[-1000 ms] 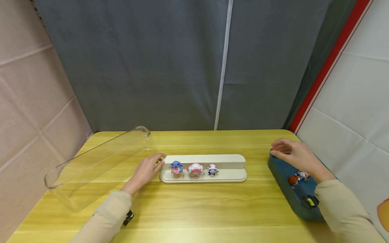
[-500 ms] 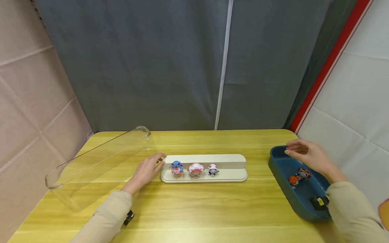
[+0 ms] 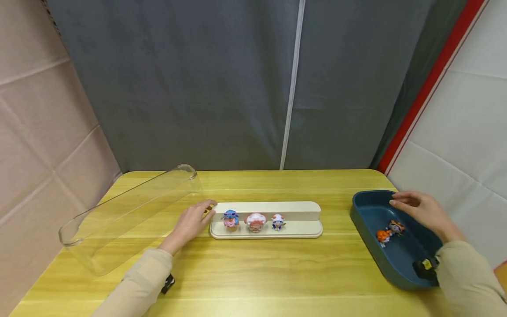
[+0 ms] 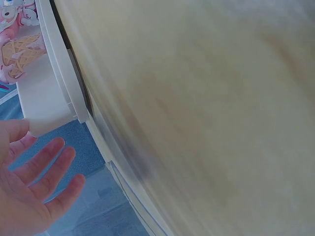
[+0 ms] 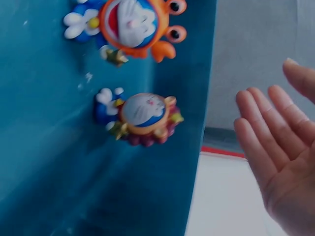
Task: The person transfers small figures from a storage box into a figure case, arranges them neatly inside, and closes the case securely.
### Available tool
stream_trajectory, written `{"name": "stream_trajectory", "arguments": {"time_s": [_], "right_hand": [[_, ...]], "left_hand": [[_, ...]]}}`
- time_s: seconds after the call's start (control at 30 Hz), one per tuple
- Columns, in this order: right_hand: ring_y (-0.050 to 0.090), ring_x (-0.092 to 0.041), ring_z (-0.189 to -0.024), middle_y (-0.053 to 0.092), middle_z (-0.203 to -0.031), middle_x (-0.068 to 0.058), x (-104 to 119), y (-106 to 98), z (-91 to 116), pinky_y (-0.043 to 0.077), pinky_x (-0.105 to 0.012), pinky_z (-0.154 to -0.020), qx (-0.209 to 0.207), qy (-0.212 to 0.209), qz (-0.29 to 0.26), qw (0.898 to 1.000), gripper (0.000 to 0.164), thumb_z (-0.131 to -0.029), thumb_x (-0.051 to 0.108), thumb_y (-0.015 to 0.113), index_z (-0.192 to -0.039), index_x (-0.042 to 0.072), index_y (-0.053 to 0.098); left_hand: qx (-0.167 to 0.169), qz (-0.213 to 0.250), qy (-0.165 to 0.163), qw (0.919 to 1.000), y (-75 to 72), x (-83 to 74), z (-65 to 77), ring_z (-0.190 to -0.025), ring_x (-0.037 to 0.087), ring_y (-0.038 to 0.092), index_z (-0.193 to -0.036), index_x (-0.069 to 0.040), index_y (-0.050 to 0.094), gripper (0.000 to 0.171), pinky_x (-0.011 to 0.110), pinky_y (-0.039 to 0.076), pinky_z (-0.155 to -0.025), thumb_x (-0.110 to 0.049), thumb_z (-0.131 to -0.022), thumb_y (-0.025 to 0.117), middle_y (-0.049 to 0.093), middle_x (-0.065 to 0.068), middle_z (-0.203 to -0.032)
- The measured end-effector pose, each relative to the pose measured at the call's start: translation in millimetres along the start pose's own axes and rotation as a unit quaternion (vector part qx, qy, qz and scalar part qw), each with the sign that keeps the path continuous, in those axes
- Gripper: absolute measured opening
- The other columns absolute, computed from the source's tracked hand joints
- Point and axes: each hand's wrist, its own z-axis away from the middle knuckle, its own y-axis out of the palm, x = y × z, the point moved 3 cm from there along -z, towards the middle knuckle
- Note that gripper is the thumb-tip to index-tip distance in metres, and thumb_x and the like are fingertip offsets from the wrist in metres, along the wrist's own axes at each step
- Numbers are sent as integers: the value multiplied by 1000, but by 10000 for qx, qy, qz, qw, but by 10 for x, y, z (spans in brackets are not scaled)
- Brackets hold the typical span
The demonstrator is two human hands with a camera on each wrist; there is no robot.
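Observation:
My left hand [image 3: 189,225] rests at the left end of a white stepped display base [image 3: 301,228], fingers loosely spread; in the left wrist view a fingertip meets the base's corner. Three small figurines stand along its lower step: a blue one on a pink ice-cream cone [image 3: 231,222], a pink one with a white top [image 3: 255,223] and a small white-and-blue one [image 3: 277,223]. Over the right side of a dark blue bin [image 3: 366,240] hovers my right hand [image 3: 424,213], relaxed and holding nothing. Inside lie a figurine in an orange crab costume [image 5: 138,24] and one with a lion-like mane [image 5: 145,112].
A long clear cover [image 3: 130,215] lies slantwise on the wooden table [image 3: 261,273], left of the base. Grey curtain [image 3: 198,88] hangs behind the table's back edge. Pale cloth walls [image 3: 467,145] flank both sides, the right one close beside the bin.
My right hand has drawn to the right across the bin, uncovering more of its inside and the two figurines there. My left hand and the figurines on the base stay put.

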Motion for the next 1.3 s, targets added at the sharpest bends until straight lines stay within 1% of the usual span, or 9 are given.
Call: {"name": "stream_trajectory", "arguments": {"time_s": [0.1,0.23,0.4,0.47,0.57,0.73,0.93,1.13,1.3], "right_hand": [[44,14,-73,62,-91,-5,-84,-3,12,40,-14,-59,45,111,-60,9999,39,-86,26,58,-107,-7,55],[47,10,-71,62,-91,-10,-183,5,21,42,-14,-58,221,260,-62,9994,43,-86,25,58,-108,-11,53],[55,-4,-73,60,-97,-20,-272,41,39,45,-19,-60,667,511,-48,9965,48,-87,27,56,-112,-14,50],[56,-9,-74,59,-99,-22,-291,57,52,46,-20,-60,790,604,-35,9950,50,-87,29,56,-113,-14,50],[56,-13,-75,58,-99,-23,-313,81,69,47,-23,-61,932,719,-50,9930,52,-87,30,56,-113,-14,49],[58,-15,-75,60,-98,-21,-367,115,83,48,-27,-63,1225,893,-83,9884,54,-87,29,56,-114,-17,47],[56,-15,-78,59,-99,-20,-433,151,85,48,-26,-63,1572,995,-32,9825,54,-88,31,55,-114,-17,47],[55,-12,-79,58,-101,-21,-467,191,99,48,-26,-66,1823,1025,-254,9775,46,-88,26,55,-110,-15,51],[55,-10,-79,58,-101,-18,-464,216,114,48,-28,-68,1945,1054,-508,9739,46,-86,24,57,-110,-15,50]], "left_hand": [[-6,25,14,10000,-4,-3,0,-82,25,59,-107,-10,58,21,43,46,-68,-17,-87,57,63,8,-94],[-33,-1,38,10000,-6,0,-3,-82,24,59,-107,-10,58,21,42,46,-68,-17,-87,57,63,8,-94],[-72,-12,58,10000,-4,-5,-7,-81,23,59,-106,-9,59,21,42,46,-66,-16,-87,58,63,8,-94],[-87,-4,75,9999,-3,-8,-9,-81,24,59,-106,-8,59,21,42,46,-66,-15,-86,58,63,8,-93],[-54,37,38,10000,-3,-10,-8,-81,24,59,-106,-8,59,21,43,46,-67,-15,-86,58,63,9,-94],[21,38,-35,10000,-8,-11,-4,-83,24,59,-107,-8,58,22,43,46,-68,-17,-87,57,62,9,-96],[30,28,-41,10000,-11,-10,-3,-83,24,59,-107,-9,58,22,43,46,-68,-17,-87,57,62,8,-96],[-1,6,-5,10000,-6,-5,-3,-83,24,59,-107,-10,58,22,43,46,-68,-17,-87,57,63,8,-95],[-23,1,28,10000,-3,-1,-3,-83,24,59,-107,-10,58,22,43,46,-68,-17,-87,57,63,8,-95]]}}
